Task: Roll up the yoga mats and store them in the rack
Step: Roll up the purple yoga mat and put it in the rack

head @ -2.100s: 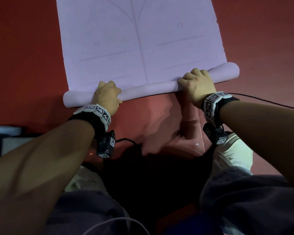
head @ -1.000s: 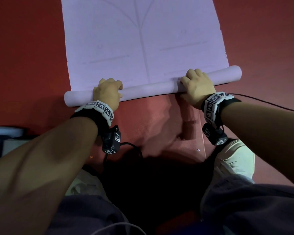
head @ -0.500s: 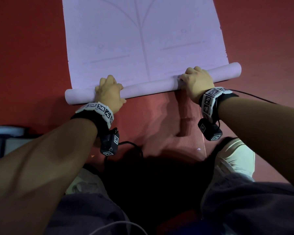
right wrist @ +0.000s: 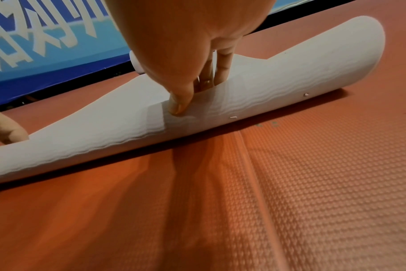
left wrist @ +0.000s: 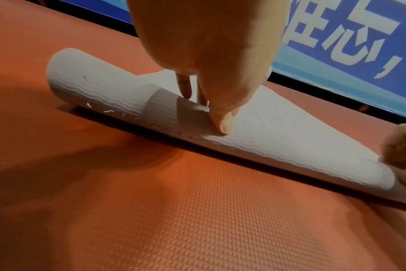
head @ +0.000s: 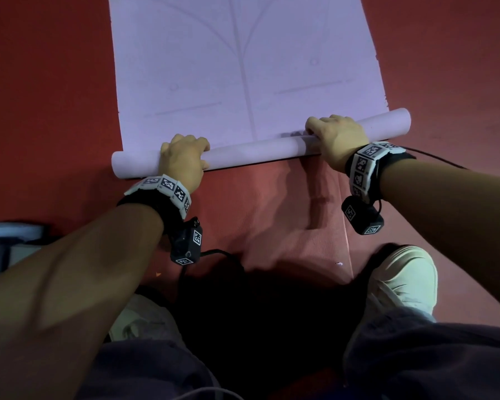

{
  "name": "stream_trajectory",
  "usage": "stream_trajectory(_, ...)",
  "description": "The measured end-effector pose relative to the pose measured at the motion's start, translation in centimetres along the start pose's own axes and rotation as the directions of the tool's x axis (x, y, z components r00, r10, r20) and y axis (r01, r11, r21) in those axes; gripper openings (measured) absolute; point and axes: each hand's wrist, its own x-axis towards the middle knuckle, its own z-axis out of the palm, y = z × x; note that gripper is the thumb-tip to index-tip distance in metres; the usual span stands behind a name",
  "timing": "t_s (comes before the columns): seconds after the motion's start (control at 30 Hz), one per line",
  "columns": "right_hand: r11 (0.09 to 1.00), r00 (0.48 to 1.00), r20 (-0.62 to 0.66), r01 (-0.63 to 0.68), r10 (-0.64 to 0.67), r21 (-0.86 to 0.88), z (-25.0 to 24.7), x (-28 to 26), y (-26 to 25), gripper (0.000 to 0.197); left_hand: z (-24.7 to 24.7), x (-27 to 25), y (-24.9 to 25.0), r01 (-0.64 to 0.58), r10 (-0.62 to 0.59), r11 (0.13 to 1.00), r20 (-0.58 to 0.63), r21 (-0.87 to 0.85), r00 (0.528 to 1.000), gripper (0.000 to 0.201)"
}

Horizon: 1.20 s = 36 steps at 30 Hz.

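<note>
A pale lilac yoga mat [head: 243, 67] is spread on a red textured floor [head: 41, 96], its near end wound into a narrow roll [head: 257, 150] that lies slightly slanted, the right end farther away than the left. The unrolled part, marked with faint lines, stretches away from the roll. The roll is gripped near its left end by the left hand [head: 182, 160], fingers curled over the top and the thumb [left wrist: 223, 121] pressed against the near side. Near its right end it is clamped by the right hand [head: 337, 140] in the same way, the thumb [right wrist: 180, 104] pushed into the ribbed surface. Marker bands are worn on both wrists. A seam [right wrist: 248, 146] in the floor is seen below the right hand. A pale shoe [head: 401, 281] is planted on the floor nearby. A blue banner with white characters [left wrist: 348, 36] stands beyond the mat.
</note>
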Motion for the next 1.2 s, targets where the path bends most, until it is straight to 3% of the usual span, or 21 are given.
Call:
stream_trajectory(0.2,0.998,0.999,-0.051,-0.004,0.007,0.062,0.2,0.7,0.5,0.017,-0.2,0.8,-0.1,0.040,-0.038,0.999,0.050,-0.023,0.998,0.024)
stream_trajectory(0.4,0.999,0.977,-0.210,0.022,-0.027,-0.023,1.1,-0.9,0.0,0.012,-0.1,0.7,-0.1,0.067,-0.065,0.997,0.051,-0.027,0.997,0.025)
stream_trajectory(0.53,0.999,0.987,-0.158,0.031,-0.035,-0.031,1.2,-1.7,-0.2,0.031,-0.3,1.0,0.0,0.074,-0.072,0.997,0.064,-0.020,0.995,0.028)
stream_trajectory(0.77,0.999,0.994,-0.106,-0.029,0.026,-0.029,0.6,-1.1,-0.4,0.037,-0.3,0.9,0.0,0.088,-0.088,0.996,-0.011,0.011,0.996,0.015)
stream_trajectory(0.97,0.999,0.998,-0.049,-0.049,0.049,0.007,-0.1,0.1,0.0,0.041,0.2,0.6,-0.1,0.087,-0.091,0.995,-0.096,-0.050,0.991,0.024)
stream_trajectory(1.1,0.998,0.997,-0.045,-0.058,0.059,0.016,-0.5,1.1,0.1,0.040,-0.3,0.8,-0.1,0.061,-0.061,0.998,-0.004,0.011,0.998,0.045)
stream_trajectory(1.2,0.999,0.998,-0.034,-0.048,0.048,0.014,-0.6,1.9,0.4,0.039,-0.7,1.6,-0.2,0.058,-0.059,0.997,0.027,0.057,0.998,0.044)
